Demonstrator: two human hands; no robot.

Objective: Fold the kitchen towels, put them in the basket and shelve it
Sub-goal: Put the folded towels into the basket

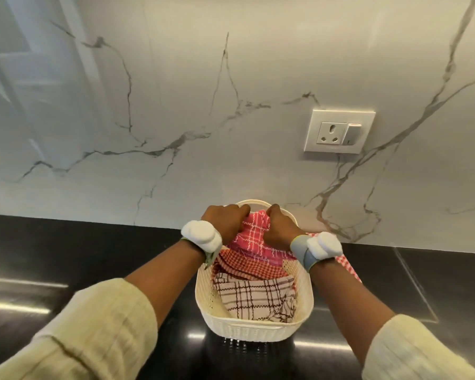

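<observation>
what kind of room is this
Most likely a home kitchen. A glossy black countertop meets a marble-look backsplash carrying a wall socket with a switch, and checked kitchen towels sit in a cream basket on the counter.

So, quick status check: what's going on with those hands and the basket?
Left hand and right hand both gripping pink towel, pressing it into basket. Two towels already inside. Nothing blocking.

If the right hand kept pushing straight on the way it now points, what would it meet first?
The right hand, gripping the pink checked towel, points away and down into the basket. It would probably meet the basket's far rim first, then the marble wall behind; depth is unclear.
</observation>
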